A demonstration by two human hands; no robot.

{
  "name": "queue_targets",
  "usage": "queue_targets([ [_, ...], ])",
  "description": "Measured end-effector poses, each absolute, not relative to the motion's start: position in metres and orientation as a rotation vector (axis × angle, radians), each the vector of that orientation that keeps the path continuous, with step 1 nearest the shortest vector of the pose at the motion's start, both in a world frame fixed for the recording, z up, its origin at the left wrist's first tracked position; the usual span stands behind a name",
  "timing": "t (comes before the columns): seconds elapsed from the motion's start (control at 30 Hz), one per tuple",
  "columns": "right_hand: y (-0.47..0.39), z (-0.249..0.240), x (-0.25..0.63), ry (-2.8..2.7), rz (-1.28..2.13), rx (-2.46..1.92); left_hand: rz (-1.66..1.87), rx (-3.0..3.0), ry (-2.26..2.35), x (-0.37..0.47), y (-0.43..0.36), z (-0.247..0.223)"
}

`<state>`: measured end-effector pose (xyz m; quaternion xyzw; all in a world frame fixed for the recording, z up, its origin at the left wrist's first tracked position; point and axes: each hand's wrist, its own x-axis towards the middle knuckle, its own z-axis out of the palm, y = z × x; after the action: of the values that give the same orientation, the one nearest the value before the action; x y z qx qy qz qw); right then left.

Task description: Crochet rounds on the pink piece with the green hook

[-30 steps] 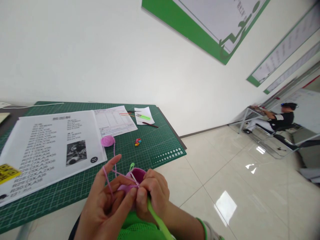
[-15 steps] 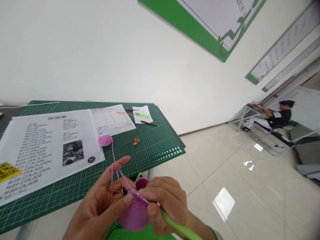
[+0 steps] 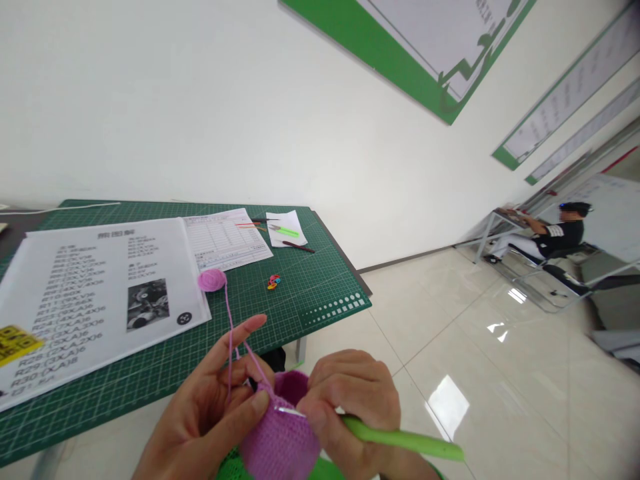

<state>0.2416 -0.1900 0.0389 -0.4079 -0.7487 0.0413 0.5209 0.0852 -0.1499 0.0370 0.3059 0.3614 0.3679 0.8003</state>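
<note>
A round, hollow piece of pink crochet (image 3: pixel 283 437) hangs between my hands, its opening facing up and away. My left hand (image 3: pixel 215 400) pinches its rim between thumb and fingers, index finger raised with pink yarn running over it. That strand leads up to a pink yarn ball (image 3: pixel 212 280) lying at the edge of a printed sheet. In my right hand (image 3: pixel 350 400) is a crochet hook (image 3: pixel 403 441) with a light green handle; its metal tip touches the stitches near the rim.
On the green cutting mat (image 3: pixel 295 327) lie a large printed pattern sheet (image 3: pixel 110 293), a form (image 3: pixel 225 240), green-handled snips (image 3: pixel 285 231), a dark thin tool (image 3: pixel 299 247) and small coloured markers (image 3: pixel 273 282). A person (image 3: pixel 560 233) sits at a far table on the right.
My right hand has moved slightly right, and the hook has swung to lie flatter, its handle now pointing right. The crochet piece has shifted a little right and shows more of its opening.
</note>
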Motion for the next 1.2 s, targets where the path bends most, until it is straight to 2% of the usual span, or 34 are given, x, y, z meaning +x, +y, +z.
queue_targets([
  [0.1, -0.190, 0.043, 0.241, -1.634, 0.231, -0.956, 0.784, 0.679, 0.747, 0.084, -0.150, 0.035],
  [0.43, -0.185, 0.042, 0.232, -1.517, 0.253, -1.005, 0.754, 0.604, 0.638, 0.081, -0.149, 0.037],
  [0.73, -0.185, 0.048, 0.222, -1.429, 0.378, -1.220, 0.740, 0.652, 0.690, 0.081, -0.151, 0.030],
  [1.2, -0.165, 0.018, 0.211, -1.504, -0.349, -1.122, 1.066, 0.812, 0.913, 0.102, -0.161, 0.042],
])
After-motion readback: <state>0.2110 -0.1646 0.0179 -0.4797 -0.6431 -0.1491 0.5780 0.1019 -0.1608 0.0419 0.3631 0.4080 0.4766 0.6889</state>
